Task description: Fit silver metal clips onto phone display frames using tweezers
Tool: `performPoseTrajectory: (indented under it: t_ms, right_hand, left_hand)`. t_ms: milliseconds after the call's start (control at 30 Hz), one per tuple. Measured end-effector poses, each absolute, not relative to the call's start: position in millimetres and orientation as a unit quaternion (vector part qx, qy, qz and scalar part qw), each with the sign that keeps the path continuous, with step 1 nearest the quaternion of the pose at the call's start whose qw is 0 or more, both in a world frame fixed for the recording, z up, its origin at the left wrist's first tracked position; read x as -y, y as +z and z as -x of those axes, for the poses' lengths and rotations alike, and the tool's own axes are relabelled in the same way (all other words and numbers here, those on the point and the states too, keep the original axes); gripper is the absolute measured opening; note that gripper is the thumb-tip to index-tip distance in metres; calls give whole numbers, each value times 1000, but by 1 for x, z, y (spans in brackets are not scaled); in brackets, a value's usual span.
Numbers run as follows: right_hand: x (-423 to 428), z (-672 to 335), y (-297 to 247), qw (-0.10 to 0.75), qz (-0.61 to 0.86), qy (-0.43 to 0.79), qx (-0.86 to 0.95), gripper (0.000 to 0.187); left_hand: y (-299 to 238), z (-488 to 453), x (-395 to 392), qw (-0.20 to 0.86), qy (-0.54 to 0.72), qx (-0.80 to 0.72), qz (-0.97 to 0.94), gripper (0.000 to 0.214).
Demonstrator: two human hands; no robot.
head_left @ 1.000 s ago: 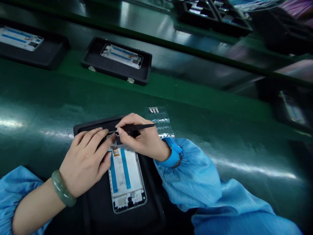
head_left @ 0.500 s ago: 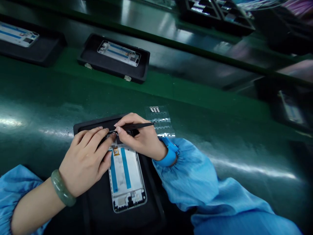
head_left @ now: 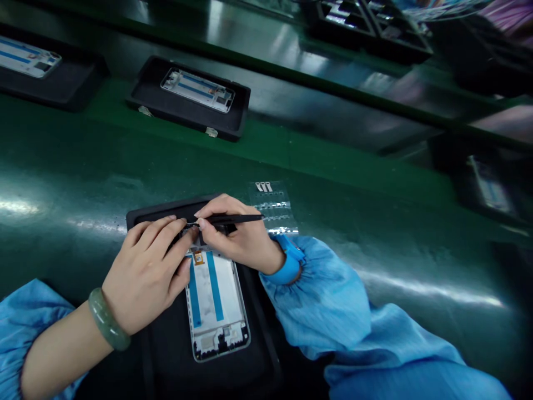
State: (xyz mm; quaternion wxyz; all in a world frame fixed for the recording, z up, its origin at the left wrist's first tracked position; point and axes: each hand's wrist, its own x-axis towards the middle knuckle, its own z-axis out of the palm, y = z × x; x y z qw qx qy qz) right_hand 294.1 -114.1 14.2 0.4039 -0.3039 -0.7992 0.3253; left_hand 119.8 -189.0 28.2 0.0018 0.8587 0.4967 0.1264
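A phone frame (head_left: 225, 300) with two blue strips and a small orange flex piece (head_left: 199, 258) lies in a black tray (head_left: 166, 355) in front of me. My left hand (head_left: 147, 266) rests across its upper left part, fingers spread and fingertips pressing near the top end. In a pinch, my right hand (head_left: 237, 228) grips black tweezers (head_left: 239, 218), whose tip points at the frame's top end beside my left fingertips. Fingers hide most of that end, so I cannot see what the tip touches.
Right of the tray, a clear plastic sheet (head_left: 277, 210) bears several small white pieces (head_left: 264, 187). Further back, a black tray (head_left: 187, 119) holds another phone frame (head_left: 197, 90). More trays stand at the far left (head_left: 79, 91) and, blurred, at the right (head_left: 453, 172).
The rear end of the tweezers has dipped slightly, so they lie flatter in my right hand. My left hand stays in place. The trays at the back have shifted a little leftward in view.
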Motion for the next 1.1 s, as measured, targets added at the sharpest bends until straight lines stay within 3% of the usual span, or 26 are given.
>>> performPoseTrajectory:
  t_ms: [700, 933, 1100]
  right_hand:
    - [115, -286, 24, 350, 395, 326, 785, 3]
    - [113, -291, 22, 397, 378, 342, 763, 5]
    - [113, -290, 24, 372, 364, 289, 803, 7]
  left_hand:
    - [28, -123, 191, -10, 112, -502, -857, 36]
    - [27, -123, 191, -10, 112, -500, -859, 39]
    - [28, -123, 191, -8, 114, -504, -856, 37]
